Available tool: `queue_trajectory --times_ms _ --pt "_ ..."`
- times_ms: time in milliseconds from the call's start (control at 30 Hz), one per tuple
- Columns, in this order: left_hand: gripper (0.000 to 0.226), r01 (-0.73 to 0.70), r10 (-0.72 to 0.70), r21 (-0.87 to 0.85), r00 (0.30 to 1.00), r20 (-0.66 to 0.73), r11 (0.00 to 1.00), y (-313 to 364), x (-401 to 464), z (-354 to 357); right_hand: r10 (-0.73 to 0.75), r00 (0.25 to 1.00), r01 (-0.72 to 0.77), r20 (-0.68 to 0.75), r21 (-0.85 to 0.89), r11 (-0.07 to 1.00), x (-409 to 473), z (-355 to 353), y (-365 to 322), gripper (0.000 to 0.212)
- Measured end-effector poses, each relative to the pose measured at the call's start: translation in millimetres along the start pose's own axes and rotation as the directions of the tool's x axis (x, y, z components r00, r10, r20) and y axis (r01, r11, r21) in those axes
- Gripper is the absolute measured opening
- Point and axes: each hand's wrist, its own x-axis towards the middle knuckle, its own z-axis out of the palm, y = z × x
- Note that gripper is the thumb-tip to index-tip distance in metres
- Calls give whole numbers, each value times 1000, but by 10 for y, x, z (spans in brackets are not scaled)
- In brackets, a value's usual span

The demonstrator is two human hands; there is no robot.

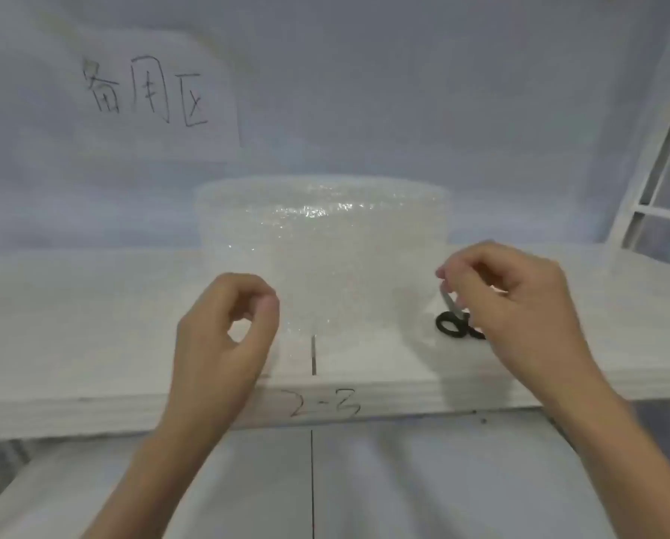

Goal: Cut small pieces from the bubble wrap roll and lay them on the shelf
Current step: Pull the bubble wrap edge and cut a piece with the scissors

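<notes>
The clear bubble wrap roll (321, 235) stands upright at the middle of the white shelf (73, 344). A loose sheet (325, 324) runs from it toward the front edge. My left hand (224, 336) is at that sheet's left edge, with thumb and forefinger curled together in a pinch on it. Black-handled scissors (452, 324) rest with their handles on the shelf, just right of the roll. Their blade points up into the fingertips of my right hand (520, 301), which pinches it. Part of the handles is hidden behind that hand.
The shelf's front edge carries the handwritten mark "2-3" (325, 404) and a black line. A paper sign (146, 91) with handwriting hangs on the pale back wall. A white frame (660, 180) stands at the far right. A lower shelf (403, 492) lies below.
</notes>
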Motion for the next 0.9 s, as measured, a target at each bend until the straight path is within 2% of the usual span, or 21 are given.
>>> queue_trajectory --times_ms 100,200,267,367,500,633,733,800,833,900 --pt "8 217 -216 -16 976 27 976 -27 28 -9 187 980 -145 73 -384 912 94 19 249 18" --pt "17 344 -340 6 925 169 939 -99 130 -37 321 943 -203 85 -617 760 236 62 548 31" --pt "21 385 -380 33 888 260 922 -131 163 -52 364 929 -223 75 -670 708 263 43 645 40" --pt "19 387 -379 55 849 369 920 -110 153 -35 419 906 -264 56 -700 664 235 -28 614 40" --pt "10 387 -354 30 805 477 921 -57 114 -43 481 870 -224 105 -786 576 254 -122 516 35" --pt "8 458 -367 -40 759 538 888 -20 111 -78 586 793 -155 169 -873 462 283 -271 399 30" --pt "11 429 -341 -30 757 558 903 -31 118 -89 548 823 -185 149 -842 507 221 -478 333 41" --pt "10 423 -342 -23 762 550 906 -32 118 -80 498 862 -274 95 -739 615 115 -650 294 44" --pt "9 422 -345 -16 763 547 906 -33 115 -77 497 863 -325 95 -648 689 44 -728 276 46" --pt "8 413 -349 1 767 539 911 -36 110 -73 521 832 -432 189 -369 823 -152 -803 218 46"
